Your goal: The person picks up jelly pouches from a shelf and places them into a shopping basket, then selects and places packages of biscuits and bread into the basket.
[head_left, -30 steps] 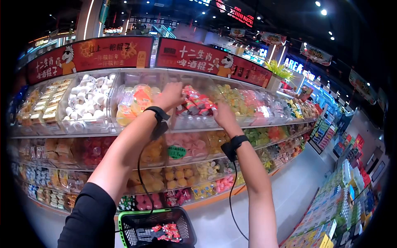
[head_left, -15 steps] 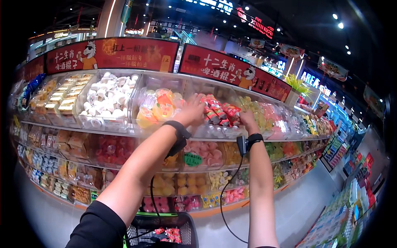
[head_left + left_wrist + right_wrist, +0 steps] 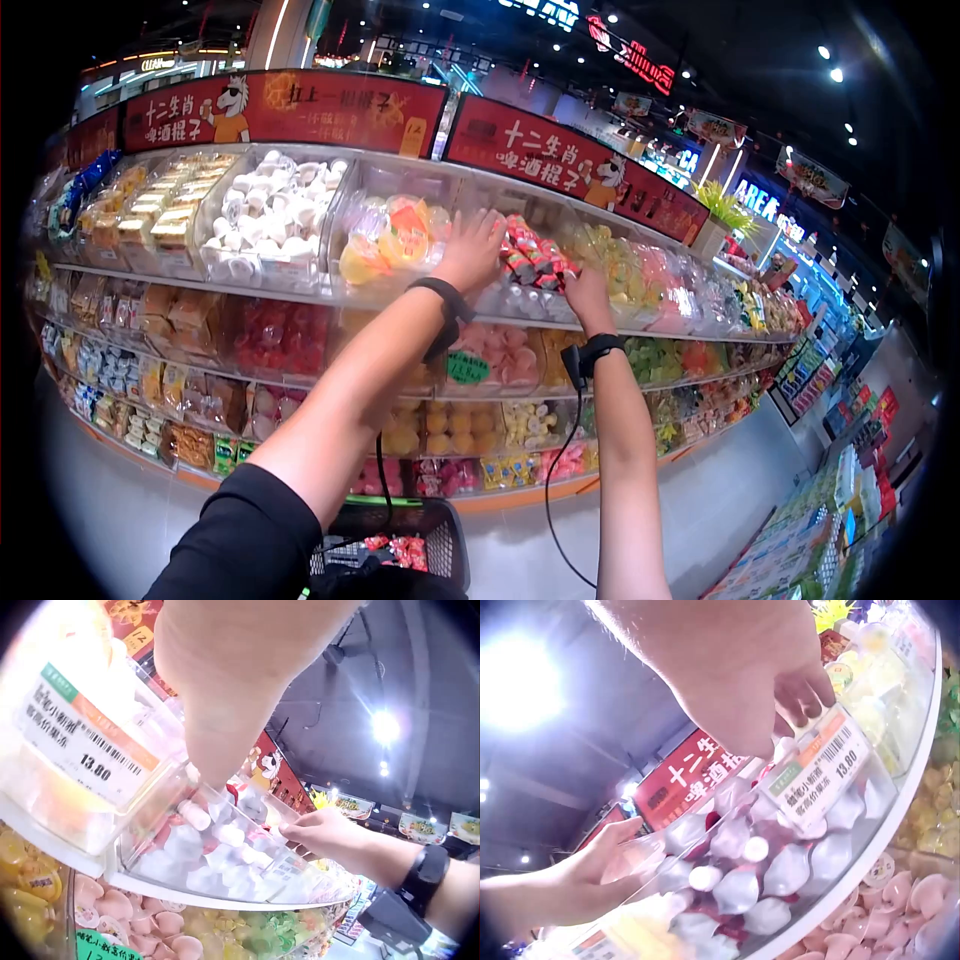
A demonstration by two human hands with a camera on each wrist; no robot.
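Red-wrapped packets [image 3: 535, 255] lie in a clear bin of the top shelf, over silvery-white pieces [image 3: 736, 891] at its front. My left hand [image 3: 472, 250] reaches to the left side of these packets, its fingers extended by the clear divider. At their right end is my right hand [image 3: 588, 295], low over the bin's front edge. In the right wrist view its fingers [image 3: 802, 701] bend down close behind a price label [image 3: 821, 772] reading 13.80; I cannot tell whether they grip a packet. The left hand's fingertips are out of sight in the left wrist view.
Yellow-orange pieces [image 3: 385, 245] and white cups [image 3: 275, 215] fill bins to the left, with yellow-green sweets [image 3: 610, 260] to the right. Lower shelves hold more sweets. A black basket [image 3: 440, 525] with red packets stands below. Cables hang from both wrists.
My left hand has come down from above the packets' left side, and its fingers have spread. The right hand stays by the packets' right end. The head view has turned left.
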